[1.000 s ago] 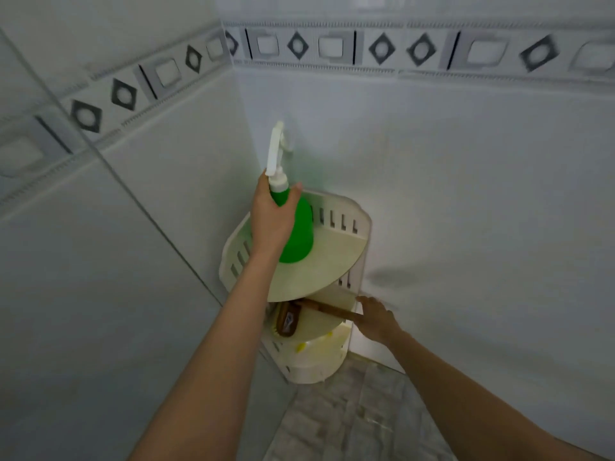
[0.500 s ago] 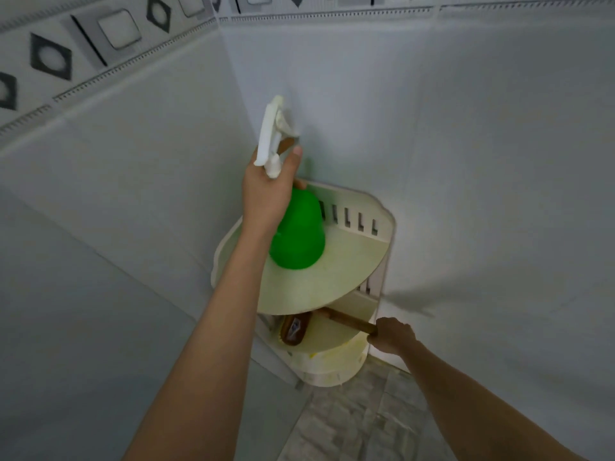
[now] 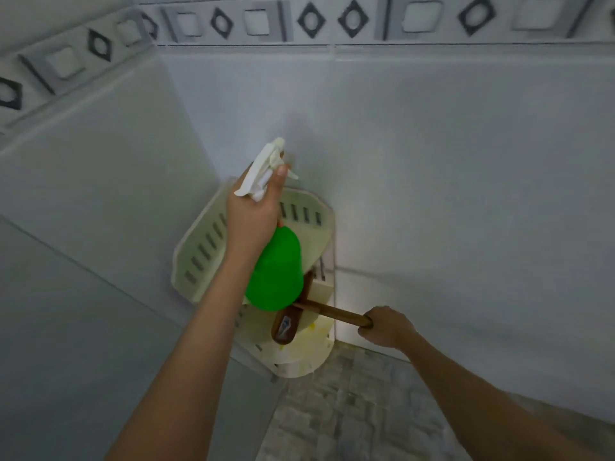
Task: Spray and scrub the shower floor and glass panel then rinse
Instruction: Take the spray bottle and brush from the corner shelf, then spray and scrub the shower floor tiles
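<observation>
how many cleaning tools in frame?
2. Green spray bottle in the left hand; wooden-handled brush gripped by the right hand, its head at a lower tier of the corner rack. Shelves may hide more.

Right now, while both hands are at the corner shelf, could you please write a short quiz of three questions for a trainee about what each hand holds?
1. True or false: the left hand holds the green spray bottle near its white trigger head.
2. What does the right hand hold? A) the wooden brush handle B) a sponge C) a shower hose
3. Fill in: the brush head lies ___ the top tier of the corner shelf.
Key: 1 true; 2 A; 3 below.
</observation>
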A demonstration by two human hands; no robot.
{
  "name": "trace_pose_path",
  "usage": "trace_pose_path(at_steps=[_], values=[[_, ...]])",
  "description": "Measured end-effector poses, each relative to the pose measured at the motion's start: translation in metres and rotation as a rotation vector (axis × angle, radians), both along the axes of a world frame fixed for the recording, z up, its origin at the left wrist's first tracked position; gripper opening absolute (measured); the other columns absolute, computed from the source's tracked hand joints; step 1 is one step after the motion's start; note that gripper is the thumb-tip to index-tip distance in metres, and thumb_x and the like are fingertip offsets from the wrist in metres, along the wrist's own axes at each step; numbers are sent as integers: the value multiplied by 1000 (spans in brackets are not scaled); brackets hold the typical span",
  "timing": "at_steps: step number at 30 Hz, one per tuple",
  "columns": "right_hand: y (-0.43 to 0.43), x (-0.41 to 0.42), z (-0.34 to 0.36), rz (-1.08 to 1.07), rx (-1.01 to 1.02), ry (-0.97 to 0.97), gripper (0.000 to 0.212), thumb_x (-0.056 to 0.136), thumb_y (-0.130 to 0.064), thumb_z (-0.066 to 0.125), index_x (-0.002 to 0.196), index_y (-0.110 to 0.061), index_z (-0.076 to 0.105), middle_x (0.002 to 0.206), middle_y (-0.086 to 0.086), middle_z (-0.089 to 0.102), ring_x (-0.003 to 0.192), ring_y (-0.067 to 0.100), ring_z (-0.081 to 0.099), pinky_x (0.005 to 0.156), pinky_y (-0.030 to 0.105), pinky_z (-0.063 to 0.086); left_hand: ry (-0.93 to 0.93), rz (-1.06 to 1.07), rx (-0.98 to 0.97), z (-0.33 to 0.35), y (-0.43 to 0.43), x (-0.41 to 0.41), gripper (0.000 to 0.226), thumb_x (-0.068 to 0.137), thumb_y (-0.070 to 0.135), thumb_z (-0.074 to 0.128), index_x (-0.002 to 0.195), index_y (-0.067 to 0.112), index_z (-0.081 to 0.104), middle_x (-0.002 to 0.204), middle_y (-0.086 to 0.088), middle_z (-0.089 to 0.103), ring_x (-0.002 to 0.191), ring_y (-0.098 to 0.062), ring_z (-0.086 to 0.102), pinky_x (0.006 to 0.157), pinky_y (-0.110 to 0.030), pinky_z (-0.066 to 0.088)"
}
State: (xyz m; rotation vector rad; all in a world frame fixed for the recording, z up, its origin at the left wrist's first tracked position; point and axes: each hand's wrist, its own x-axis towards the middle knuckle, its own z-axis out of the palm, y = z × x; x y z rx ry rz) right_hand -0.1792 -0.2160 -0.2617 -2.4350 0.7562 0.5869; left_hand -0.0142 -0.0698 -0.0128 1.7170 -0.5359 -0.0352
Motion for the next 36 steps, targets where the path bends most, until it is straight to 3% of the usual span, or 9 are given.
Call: trace_pose_path(at_steps=[3, 8, 10, 19, 23, 26, 31, 33, 36], values=[[-3, -62, -4, -113, 3, 9, 15, 83, -41, 54, 77, -28, 58, 73, -5, 59, 73, 17, 64, 59, 24, 46, 5, -134, 36, -1, -5, -38, 36, 98, 33, 57, 126, 13, 66, 62, 1, 62, 35, -3, 43, 43, -9, 35], [7, -182, -39, -480, 25, 81, 17, 84, -42, 53, 80, -29, 63, 74, -4, 64, 68, 16, 63, 62, 26, 51, -26, -430, 11, -29, -31, -98, 33, 98, 26, 59, 126, 11, 64, 108, 9, 73, 34, -8, 45, 45, -14, 40], [17, -223, -59, -645, 43, 88, 20, 86, -40, 53, 84, -25, 65, 73, -4, 63, 64, 14, 61, 58, 24, 48, -14, -515, 28, -56, -43, -117, 30, 98, 26, 59, 124, 11, 64, 110, 6, 73, 33, -8, 44, 44, -16, 40], [56, -376, -166, -1269, 121, 169, 19, 88, -37, 55, 78, -21, 60, 65, -2, 57, 54, 14, 54, 48, 22, 41, 136, -850, 298, -263, -87, -241, 15, 93, 35, 64, 96, 22, 71, 71, 1, 65, 50, -6, 51, 59, -24, 43], [74, -435, -221, -1486, 150, 186, 20, 85, -39, 54, 80, -21, 60, 68, -3, 60, 58, 13, 58, 49, 21, 39, 178, -996, 401, -345, -94, -306, 23, 91, 42, 60, 93, 22, 71, 64, -11, 59, 46, -3, 44, 50, -18, 38], [81, -480, -269, -1618, 169, 178, 20, 84, -37, 55, 84, -18, 62, 69, -2, 62, 59, 13, 60, 50, 21, 40, 221, -1076, 441, -410, -103, -358, 25, 90, 43, 58, 93, 23, 72, 58, -1, 54, 44, -3, 43, 47, -15, 36], [74, -536, -369, -1848, 171, 81, 23, 85, -34, 58, 81, -12, 64, 64, -1, 56, 54, 13, 55, 49, 21, 40, 197, -1246, 487, -530, -127, -423, 15, 98, 32, 55, 99, 30, 70, 46, 5, 44, 39, -5, 39, 39, -19, 34], [70, -553, -425, -1950, 175, 25, 24, 84, -33, 60, 77, -11, 63, 64, 1, 55, 53, 15, 54, 49, 22, 40, 149, -1369, 498, -590, -135, -445, 13, 97, 36, 53, 94, 38, 66, 47, 5, 44, 41, -7, 40, 41, -22, 34], [60, -576, -497, -2082, 153, -80, 25, 84, -32, 61, 70, -10, 60, 61, 3, 54, 51, 17, 52, 50, 24, 42, 22, -1508, 550, -672, -149, -472, 25, 92, 49, 51, 84, 29, 63, 51, 4, 44, 44, -11, 43, 44, -31, 38]])
